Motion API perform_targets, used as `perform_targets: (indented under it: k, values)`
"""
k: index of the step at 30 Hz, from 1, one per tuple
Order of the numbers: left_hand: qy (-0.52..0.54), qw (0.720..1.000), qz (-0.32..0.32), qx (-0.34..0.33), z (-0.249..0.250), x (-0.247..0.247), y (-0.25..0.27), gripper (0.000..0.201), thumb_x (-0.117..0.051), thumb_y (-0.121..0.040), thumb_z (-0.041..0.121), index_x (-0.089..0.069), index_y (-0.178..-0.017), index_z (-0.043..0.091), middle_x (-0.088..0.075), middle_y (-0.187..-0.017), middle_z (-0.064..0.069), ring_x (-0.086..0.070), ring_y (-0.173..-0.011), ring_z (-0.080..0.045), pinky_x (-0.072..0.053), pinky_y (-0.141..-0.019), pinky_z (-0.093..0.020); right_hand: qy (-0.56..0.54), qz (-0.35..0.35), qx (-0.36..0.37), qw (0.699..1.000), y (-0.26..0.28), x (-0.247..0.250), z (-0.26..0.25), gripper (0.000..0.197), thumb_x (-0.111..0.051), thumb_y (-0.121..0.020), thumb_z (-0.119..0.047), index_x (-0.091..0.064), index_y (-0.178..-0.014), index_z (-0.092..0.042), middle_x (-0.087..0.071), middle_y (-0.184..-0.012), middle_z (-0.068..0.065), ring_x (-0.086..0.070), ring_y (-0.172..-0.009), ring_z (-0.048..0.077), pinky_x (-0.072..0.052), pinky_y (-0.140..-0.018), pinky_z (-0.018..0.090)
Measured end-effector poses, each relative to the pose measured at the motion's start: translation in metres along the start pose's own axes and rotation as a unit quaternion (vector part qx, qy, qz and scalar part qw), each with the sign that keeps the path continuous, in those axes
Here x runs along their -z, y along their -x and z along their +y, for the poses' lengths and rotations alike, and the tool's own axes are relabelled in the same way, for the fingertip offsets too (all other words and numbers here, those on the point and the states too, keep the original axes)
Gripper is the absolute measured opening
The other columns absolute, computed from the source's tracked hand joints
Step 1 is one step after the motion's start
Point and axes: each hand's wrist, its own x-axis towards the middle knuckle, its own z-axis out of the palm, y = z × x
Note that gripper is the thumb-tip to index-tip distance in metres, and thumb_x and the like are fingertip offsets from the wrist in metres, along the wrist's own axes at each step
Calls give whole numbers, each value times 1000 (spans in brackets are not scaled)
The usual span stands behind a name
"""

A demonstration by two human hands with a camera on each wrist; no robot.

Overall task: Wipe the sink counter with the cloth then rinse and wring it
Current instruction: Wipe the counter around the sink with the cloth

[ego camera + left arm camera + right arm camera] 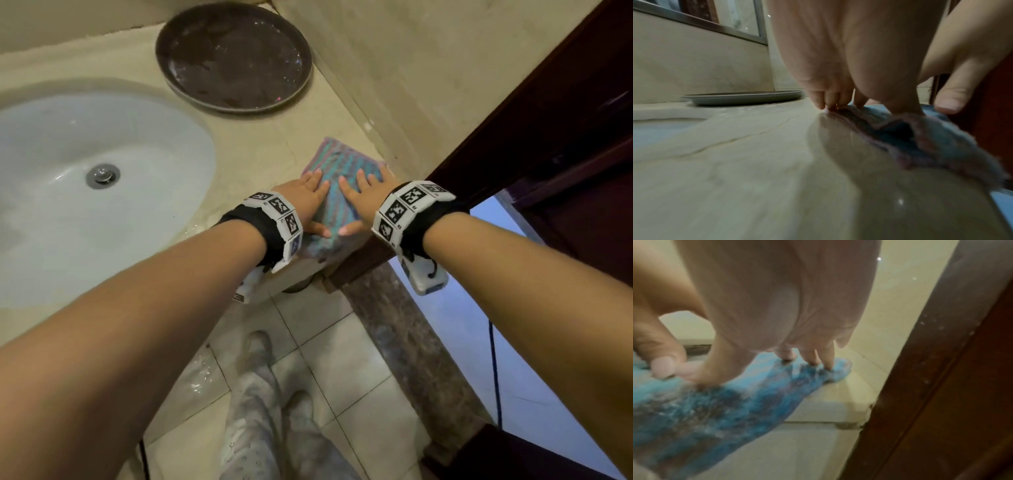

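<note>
Head view: I see my left hand and right hand side by side, fingers straight and flat, pressing the striped cloth onto the right end of the table, just beside the sink. A dark round plate sits further back.
Left wrist view: my left fingers lie stretched on the far edge of the cloth; the table near it gleams wet.
Right wrist view: my right fingertips press down straight, thumb beside the fabric; the cloth overhangs the table front edge.
Progress: I judge the wiping is in hand, on this corner only. The rest of the table, rinsing and wringing are not yet done.
</note>
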Motion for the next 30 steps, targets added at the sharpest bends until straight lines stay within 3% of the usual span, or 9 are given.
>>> perform_targets:
  k: [5,8,13,23,30]
  values:
    - [3,999,20,38,-31,-10,30,104,-55,-80,60,-3,-148,2,-4,-157,-18,-13,-145,-32,-18,-118,-38,-26,8,41,999,-13,15,-24,84,-32,-90,-63,14,-149,-24,8,-158,18,-5,-146,38,-6,-117,51]
    - [14,997,24,68,-53,-13,43,105,-57,-78,60,-5,-148,1,-8,-156,-19,-17,-144,-33,-21,-117,-39,-12,26,63,998,-28,32,-41,87,-39,-90,-60,14,-149,-24,7,-157,21,-6,-145,40,-10,-117,48]
    - [32,993,33,112,-85,-9,54,105,-61,-76,58,-8,-148,3,-10,-155,-18,-18,-144,-33,-24,-116,-41,-23,51,72,996,-57,59,-67,95,-44,-85,-64,14,-149,-25,7,-157,23,-5,-144,44,-5,-117,49]
    - [57,987,33,149,-136,25,36,103,-59,-81,55,-2,-149,2,-1,-158,-18,-17,-143,-31,-18,-117,-34,-49,38,101,993,-103,114,-68,97,-48,-86,-60,15,-149,-22,12,-156,22,2,-145,42,-7,-118,47]
    - [59,988,29,141,-150,37,23,103,-63,-78,53,-7,-149,3,-5,-157,-16,-16,-143,-32,-16,-117,-36,-48,35,99,993,-109,121,-67,93,-43,-88,-59,16,-149,-21,8,-157,22,2,-145,41,-5,-119,45]
